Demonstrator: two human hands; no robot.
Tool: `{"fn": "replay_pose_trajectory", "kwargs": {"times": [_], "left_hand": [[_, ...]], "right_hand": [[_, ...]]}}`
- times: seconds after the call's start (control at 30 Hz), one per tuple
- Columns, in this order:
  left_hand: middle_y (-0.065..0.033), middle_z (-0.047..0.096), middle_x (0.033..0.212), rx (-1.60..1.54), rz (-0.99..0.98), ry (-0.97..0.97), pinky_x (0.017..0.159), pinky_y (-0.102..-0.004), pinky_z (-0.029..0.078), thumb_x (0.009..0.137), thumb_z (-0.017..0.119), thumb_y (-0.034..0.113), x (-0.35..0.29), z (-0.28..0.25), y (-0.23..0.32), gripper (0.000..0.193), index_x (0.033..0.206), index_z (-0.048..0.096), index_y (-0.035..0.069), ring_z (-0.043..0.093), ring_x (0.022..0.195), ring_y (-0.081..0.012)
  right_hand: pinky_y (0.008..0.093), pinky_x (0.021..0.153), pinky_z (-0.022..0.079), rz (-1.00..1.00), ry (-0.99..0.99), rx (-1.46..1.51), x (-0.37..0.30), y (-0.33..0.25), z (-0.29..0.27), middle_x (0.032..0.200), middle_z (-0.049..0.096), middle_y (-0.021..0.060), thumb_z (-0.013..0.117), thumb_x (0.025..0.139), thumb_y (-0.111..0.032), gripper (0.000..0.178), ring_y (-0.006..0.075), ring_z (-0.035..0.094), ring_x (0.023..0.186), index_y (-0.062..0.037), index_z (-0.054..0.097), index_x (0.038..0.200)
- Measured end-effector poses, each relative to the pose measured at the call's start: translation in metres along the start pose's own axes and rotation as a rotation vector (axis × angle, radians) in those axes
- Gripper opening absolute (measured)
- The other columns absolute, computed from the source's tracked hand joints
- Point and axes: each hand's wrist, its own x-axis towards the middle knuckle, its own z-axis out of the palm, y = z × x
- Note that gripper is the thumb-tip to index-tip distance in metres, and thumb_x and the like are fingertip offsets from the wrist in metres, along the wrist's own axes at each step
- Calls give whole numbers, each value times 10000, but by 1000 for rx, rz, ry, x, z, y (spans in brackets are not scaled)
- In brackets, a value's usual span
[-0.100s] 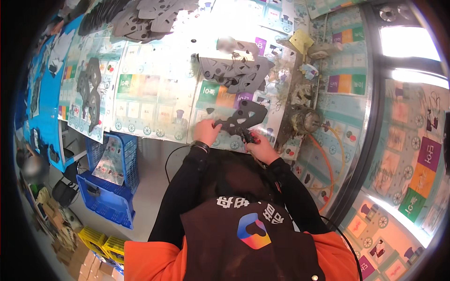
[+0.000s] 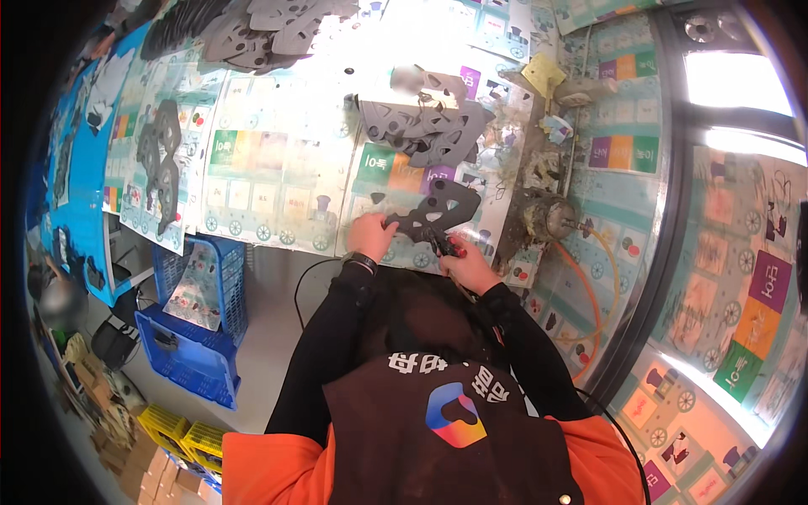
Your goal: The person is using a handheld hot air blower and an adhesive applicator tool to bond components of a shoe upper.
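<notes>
My left hand (image 2: pixel 370 237) pinches the left end of a dark grey flat part with cut-out openings (image 2: pixel 457 204), near the front edge of the table. In my right hand (image 2: pixel 473 266) is a red-and-black hand tool (image 2: pixel 453 246), its dark front end against the near side of that part. Its jaws are too small and dark to make out. Just beyond lies a pile of similar grey parts (image 2: pixel 429 133). A small dark scrap (image 2: pixel 378 199) rests on the table sheet left of the held part.
Large stacks of grey parts (image 2: pixel 269 34) lie at the far left; another piece (image 2: pixel 160 164) sits nearer. A dusty round fixture (image 2: pixel 551 217) with an orange hose (image 2: pixel 592 290) stands at right. Blue crates (image 2: pixel 189 358) are below the table's left side.
</notes>
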Motion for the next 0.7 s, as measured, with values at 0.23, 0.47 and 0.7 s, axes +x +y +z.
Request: {"fn": "replay_pose_trajectory", "kwargs": {"times": [0.23,0.47,0.7], "left_hand": [[-144,653,711,-12,-16,12,604,-467,476,823,759,358,-1,-1,1,330,742,657,54,642,703,-364],[-145,668,742,-42,-66,-9,617,-471,492,818,765,358,-2,-3,3,313,762,672,64,651,729,-371],[-146,654,710,-50,-41,26,597,-461,482,822,767,382,-3,-1,1,358,758,653,48,639,695,-375]], "right_hand": [[278,574,422,13,47,43,8,6,6,746,583,41,591,820,-17,481,122,524,618,48,545,1294],[269,557,398,12,-2,110,6,0,6,742,575,30,586,829,-8,451,109,515,614,41,555,1276],[273,556,407,65,40,103,-1,-4,-1,744,580,47,595,825,-3,374,117,532,616,43,573,1196]]}}
